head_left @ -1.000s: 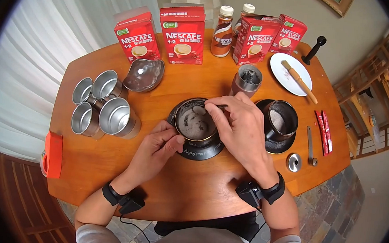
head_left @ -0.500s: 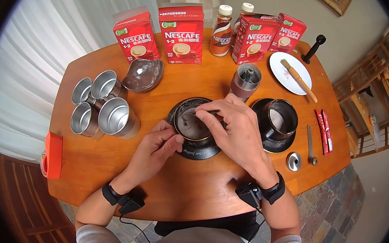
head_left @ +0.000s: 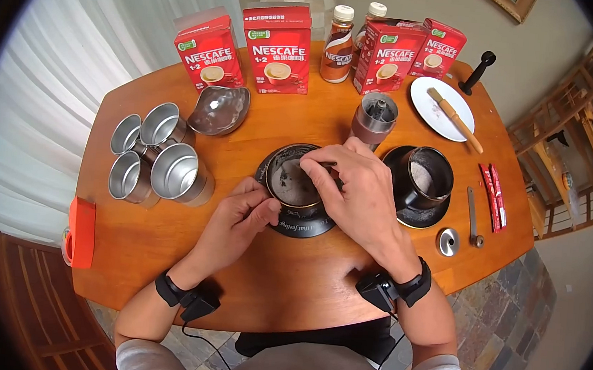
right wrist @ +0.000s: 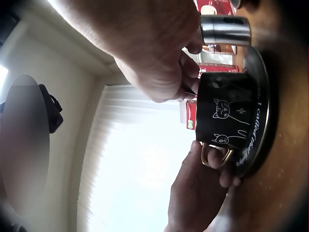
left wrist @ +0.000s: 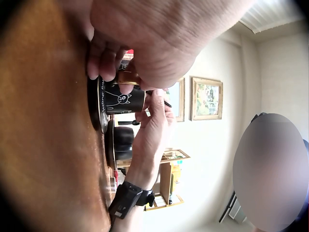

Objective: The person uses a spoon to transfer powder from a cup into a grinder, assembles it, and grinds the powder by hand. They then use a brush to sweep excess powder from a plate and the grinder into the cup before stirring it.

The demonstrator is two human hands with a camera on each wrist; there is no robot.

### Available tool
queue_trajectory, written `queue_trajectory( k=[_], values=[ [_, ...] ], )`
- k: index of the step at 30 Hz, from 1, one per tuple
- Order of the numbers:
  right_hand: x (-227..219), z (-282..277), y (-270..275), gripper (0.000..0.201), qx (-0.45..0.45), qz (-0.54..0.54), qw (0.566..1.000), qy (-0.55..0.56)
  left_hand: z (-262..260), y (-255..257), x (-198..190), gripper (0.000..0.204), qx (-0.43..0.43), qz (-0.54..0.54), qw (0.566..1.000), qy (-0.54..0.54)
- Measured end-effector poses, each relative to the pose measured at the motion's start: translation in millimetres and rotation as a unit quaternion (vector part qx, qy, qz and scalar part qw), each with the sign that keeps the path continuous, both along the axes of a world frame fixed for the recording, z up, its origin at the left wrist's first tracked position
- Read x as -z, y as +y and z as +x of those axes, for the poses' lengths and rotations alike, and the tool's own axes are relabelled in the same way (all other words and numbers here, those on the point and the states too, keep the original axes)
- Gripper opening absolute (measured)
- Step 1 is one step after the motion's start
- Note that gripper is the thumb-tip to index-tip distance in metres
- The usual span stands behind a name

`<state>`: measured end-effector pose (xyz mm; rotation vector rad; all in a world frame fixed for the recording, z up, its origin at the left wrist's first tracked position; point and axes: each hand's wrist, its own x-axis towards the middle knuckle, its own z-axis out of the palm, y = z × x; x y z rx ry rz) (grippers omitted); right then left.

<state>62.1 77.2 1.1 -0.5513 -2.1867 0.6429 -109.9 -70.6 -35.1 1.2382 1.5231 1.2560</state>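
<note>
A black cup with white cat drawings and powder inside stands on a black saucer at the table's middle. My left hand grips its gold handle, some fingers low beside the saucer in the right wrist view. Over the cup's far right rim, my right hand pinches a thin dark handle that reaches toward the cup; its lower end cannot be made out. A second black cup, with pale powder in it, stands on its saucer to the right.
Behind my right hand stands a metal grinder. Several steel cups and a dark bowl are left. Red boxes and bottles line the back. Right: plate with brush, sachets, metal disc.
My right hand has shifted a little left over the cup, with the dark handle in its fingers. The spoon-like round end seen a second ago is no longer distinct. My left hand keeps its hold.
</note>
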Motion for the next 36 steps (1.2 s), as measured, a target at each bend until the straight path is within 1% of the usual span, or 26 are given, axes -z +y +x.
queue_trajectory(
  k=[3,6,9,12,36],
  values=[
    [-0.3,-0.6,-3.2,0.010,0.005,-0.027,1.000,-0.007,0.3,0.0,-1.9,0.036,0.000,-0.003,1.000,0.001],
    [7.6,-3.1,-0.6,0.010,0.005,-0.005,1.000,0.015,-0.1,-0.1,-1.0,0.036,0.001,-0.003,1.000,0.000],
    [6.3,-2.9,-0.9,0.009,0.006,0.002,1.000,0.009,-0.9,-0.2,0.6,0.035,0.000,-0.001,1.000,0.002],
    [5.6,-2.7,-1.8,0.009,0.014,-0.014,1.000,0.002,-0.2,0.3,-0.2,0.035,0.001,0.001,1.000,-0.001],
    [6.3,-3.3,-0.8,0.010,0.013,-0.001,1.000,0.009,-0.9,0.3,0.4,0.034,0.001,0.001,1.000,0.005]
  ],
)
